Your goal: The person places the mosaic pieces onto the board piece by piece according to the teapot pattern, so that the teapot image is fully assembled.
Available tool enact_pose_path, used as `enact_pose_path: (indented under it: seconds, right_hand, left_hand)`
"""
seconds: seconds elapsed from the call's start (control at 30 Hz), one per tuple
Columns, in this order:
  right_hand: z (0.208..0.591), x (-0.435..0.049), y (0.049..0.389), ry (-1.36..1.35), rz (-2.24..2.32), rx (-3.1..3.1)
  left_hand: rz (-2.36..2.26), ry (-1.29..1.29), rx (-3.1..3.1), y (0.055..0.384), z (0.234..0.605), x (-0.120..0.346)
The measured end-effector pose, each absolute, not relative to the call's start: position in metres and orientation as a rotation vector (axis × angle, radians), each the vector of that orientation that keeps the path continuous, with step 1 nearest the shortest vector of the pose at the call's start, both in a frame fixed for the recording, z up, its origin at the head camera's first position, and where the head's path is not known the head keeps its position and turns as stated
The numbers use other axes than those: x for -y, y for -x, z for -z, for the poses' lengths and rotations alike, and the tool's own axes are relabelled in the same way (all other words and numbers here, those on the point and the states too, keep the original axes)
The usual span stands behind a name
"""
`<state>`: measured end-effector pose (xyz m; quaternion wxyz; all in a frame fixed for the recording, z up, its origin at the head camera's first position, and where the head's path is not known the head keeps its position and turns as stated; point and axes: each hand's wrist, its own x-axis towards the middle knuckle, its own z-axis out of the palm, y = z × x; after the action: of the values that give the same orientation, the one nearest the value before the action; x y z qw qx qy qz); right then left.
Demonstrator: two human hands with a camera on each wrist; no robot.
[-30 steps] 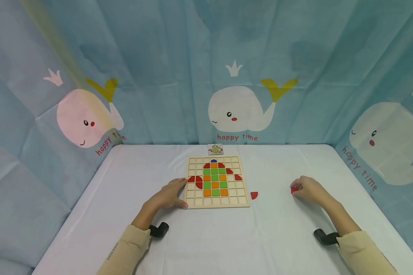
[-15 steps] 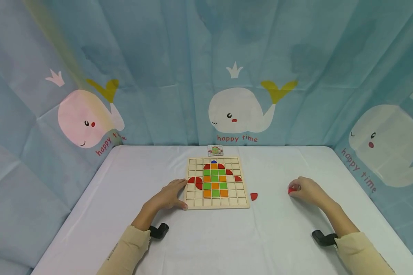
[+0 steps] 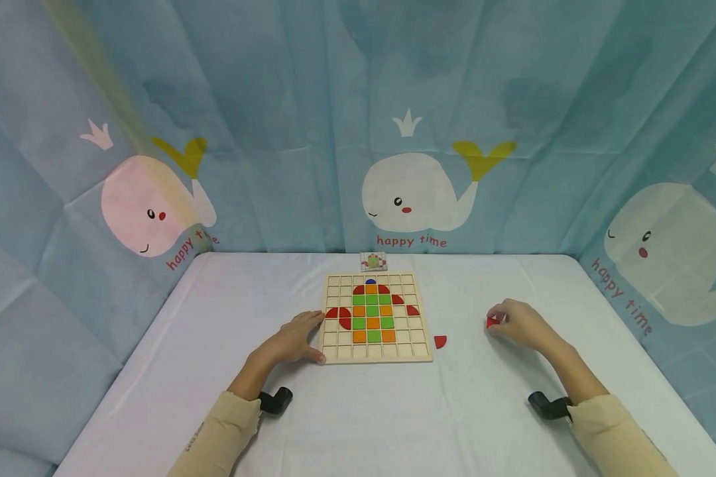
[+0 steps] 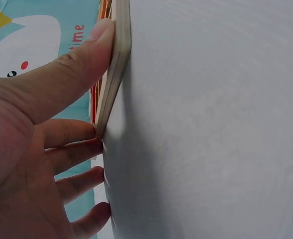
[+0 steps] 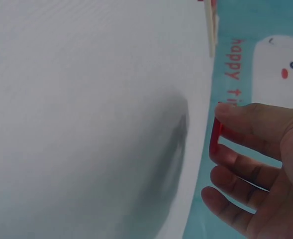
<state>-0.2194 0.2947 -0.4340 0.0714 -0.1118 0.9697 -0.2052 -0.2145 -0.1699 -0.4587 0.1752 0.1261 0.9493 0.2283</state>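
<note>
In the head view a wooden grid board lies on the white table, with green, orange and red tiles and a blue half-round tile in its cells. Spread at the board's left edge is my left hand; in the left wrist view its thumb and fingertips touch the board's side. Off to the right, my right hand pinches a thin red tile between thumb and fingers, above the cloth. That tile appears nearly edge-on, so its full shape is hidden. Just right of the board lies a loose red quarter-circle tile.
A small pattern card with a similar coloured figure lies behind the board. The white cloth-covered table ends at a blue curtain printed with whales. Black straps with camera mounts sit at both wrists.
My right hand has moved left toward the board, carrying the red tile. The left hand stays at the board's edge, and the tiles on the board have not moved.
</note>
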Motion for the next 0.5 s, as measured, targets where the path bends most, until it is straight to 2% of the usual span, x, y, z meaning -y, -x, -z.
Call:
enact_pose_path:
  seconds: [0.5]
  right_hand:
    - [0.426,-0.266,0.232,0.384,0.630,-2.894]
  left_hand:
    - [-0.641,-0.376,-2.694,0.214,0.459,0.171]
